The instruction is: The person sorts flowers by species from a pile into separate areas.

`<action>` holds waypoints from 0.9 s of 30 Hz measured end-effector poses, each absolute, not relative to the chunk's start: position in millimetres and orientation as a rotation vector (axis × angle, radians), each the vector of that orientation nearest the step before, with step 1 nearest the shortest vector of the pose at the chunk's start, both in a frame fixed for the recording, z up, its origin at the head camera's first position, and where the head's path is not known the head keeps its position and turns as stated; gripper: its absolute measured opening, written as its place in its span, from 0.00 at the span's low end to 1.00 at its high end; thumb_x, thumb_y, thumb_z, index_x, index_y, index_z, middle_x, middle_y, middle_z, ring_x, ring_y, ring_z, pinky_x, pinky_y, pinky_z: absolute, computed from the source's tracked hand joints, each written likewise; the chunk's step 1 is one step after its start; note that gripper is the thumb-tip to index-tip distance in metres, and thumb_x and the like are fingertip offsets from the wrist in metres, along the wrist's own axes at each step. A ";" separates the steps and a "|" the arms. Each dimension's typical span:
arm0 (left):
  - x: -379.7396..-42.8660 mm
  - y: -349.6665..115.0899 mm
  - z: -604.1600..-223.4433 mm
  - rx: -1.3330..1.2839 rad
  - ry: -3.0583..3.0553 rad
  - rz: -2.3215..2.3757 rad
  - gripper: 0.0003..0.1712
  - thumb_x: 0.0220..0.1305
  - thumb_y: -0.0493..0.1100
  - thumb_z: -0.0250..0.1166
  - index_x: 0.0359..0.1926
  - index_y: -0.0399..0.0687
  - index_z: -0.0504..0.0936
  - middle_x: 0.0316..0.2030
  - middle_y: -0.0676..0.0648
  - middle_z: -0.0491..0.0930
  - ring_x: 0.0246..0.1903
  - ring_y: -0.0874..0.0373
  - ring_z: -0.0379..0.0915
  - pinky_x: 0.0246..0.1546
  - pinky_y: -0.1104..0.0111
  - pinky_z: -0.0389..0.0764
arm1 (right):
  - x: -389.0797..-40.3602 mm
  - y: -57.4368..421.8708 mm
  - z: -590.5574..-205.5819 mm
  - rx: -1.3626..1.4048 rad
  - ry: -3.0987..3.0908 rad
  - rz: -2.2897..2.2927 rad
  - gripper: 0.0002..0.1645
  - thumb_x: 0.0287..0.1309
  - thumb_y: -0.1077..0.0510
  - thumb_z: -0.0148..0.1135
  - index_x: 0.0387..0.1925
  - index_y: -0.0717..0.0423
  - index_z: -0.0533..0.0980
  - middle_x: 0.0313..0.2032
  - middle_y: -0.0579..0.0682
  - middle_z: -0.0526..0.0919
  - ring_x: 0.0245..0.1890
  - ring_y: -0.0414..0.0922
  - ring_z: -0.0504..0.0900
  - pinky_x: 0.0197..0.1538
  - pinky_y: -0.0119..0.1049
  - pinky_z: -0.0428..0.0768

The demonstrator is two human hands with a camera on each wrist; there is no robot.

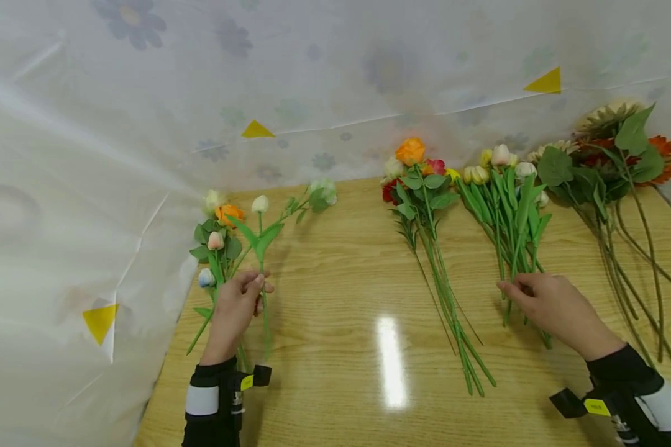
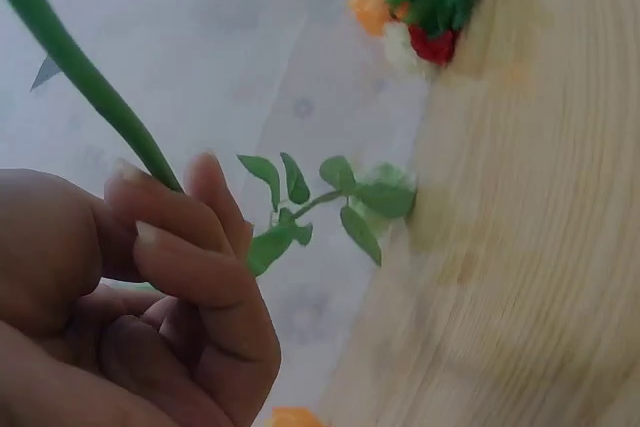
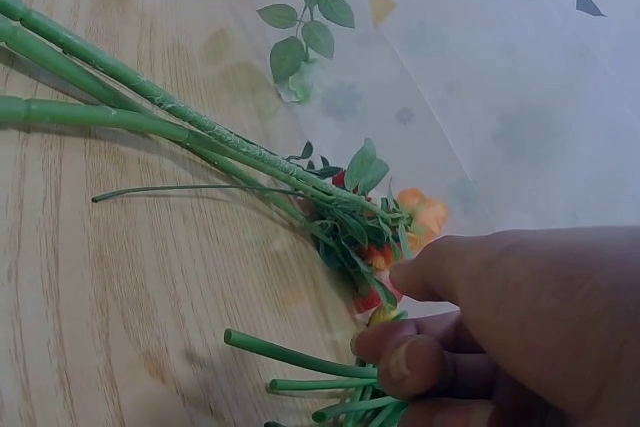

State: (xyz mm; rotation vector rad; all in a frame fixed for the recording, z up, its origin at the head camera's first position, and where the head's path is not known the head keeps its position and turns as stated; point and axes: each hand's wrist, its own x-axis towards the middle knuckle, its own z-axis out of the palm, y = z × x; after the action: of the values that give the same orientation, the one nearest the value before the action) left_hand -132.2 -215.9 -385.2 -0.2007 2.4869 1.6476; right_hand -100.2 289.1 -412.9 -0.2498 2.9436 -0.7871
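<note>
In the head view my left hand (image 1: 237, 304) pinches the green stem of a white tulip (image 1: 260, 203), holding it upright with its leaves above the fingers. The left wrist view shows that stem (image 2: 100, 97) rising from between curled fingers. Beside this hand, at the table's left, lie an orange flower (image 1: 230, 215), a pink tulip (image 1: 215, 241) and a blue-white tulip (image 1: 206, 277). My right hand (image 1: 553, 307) grips stems of the tulip bunch (image 1: 514, 211), its thumb and fingers bent at them. Cut stem ends (image 3: 290, 355) stick out past those fingers in the right wrist view.
A mixed bunch with an orange rose (image 1: 410, 151) lies mid-table, its stems pointing toward me. Large flowers with broad leaves (image 1: 632, 130) and long stems lie far right. A pale green flower spray (image 1: 322, 194) reaches across the back left. A patterned sheet (image 1: 341, 68) hangs behind the wooden table (image 1: 335, 279).
</note>
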 end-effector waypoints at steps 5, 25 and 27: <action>-130.5 -219.1 -386.9 -0.116 1.977 2.032 0.22 0.80 0.49 0.48 0.63 0.38 0.70 0.35 0.54 0.77 0.19 0.68 0.62 0.24 0.75 0.70 | -99.9 288.7 -412.2 -0.258 2.930 -0.807 0.27 0.77 0.46 0.49 0.18 0.50 0.66 0.13 0.43 0.56 0.12 0.39 0.54 0.21 0.33 0.52; -134.1 -201.0 -389.7 0.418 0.268 2.843 0.15 0.83 0.43 0.33 0.50 0.41 0.65 0.27 0.46 0.72 0.21 0.60 0.53 0.29 0.67 0.65 | -100.2 288.0 -410.9 -0.260 2.895 -0.832 0.27 0.77 0.46 0.48 0.19 0.50 0.66 0.14 0.43 0.56 0.12 0.38 0.53 0.20 0.33 0.53; -132.8 -196.9 -392.7 0.236 0.938 2.747 0.14 0.83 0.44 0.37 0.53 0.42 0.65 0.28 0.50 0.72 0.21 0.61 0.55 0.27 0.69 0.66 | -100.3 287.7 -411.7 -0.265 2.898 -0.833 0.27 0.77 0.46 0.48 0.19 0.50 0.66 0.14 0.43 0.55 0.12 0.38 0.53 0.21 0.33 0.52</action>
State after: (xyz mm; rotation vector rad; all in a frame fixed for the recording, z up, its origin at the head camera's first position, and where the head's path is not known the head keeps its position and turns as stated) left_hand -132.8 -196.9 -392.7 0.2358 0.9381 2.7471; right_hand -100.3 287.7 -411.7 -0.2652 2.8984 -0.8333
